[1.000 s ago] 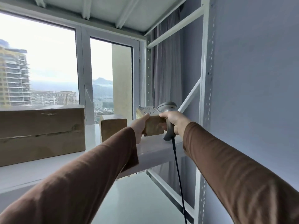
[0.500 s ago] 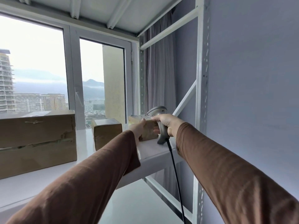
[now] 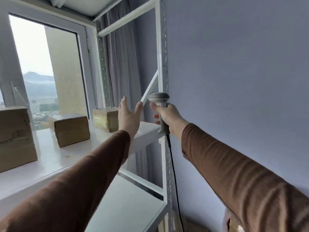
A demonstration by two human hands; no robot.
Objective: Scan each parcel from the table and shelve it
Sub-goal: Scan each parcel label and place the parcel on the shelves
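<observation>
From my feed I see a white metal shelving rack (image 3: 163, 67) with perforated uprights and a diagonal brace (image 3: 150, 87), standing against a plain pale grey-blue wall (image 3: 234, 64). Its glossy white shelf board (image 3: 50, 158) reflects the daylight, and 1 lower board (image 3: 127, 205) shows beneath it. Behind the rack hangs a grey curtain (image 3: 123, 56). To the left a window (image 3: 35, 52) with a grey frame lets in flat, overcast light; through it I make out hazy mountains, distant buildings and a cream exterior column (image 3: 66, 72).
</observation>
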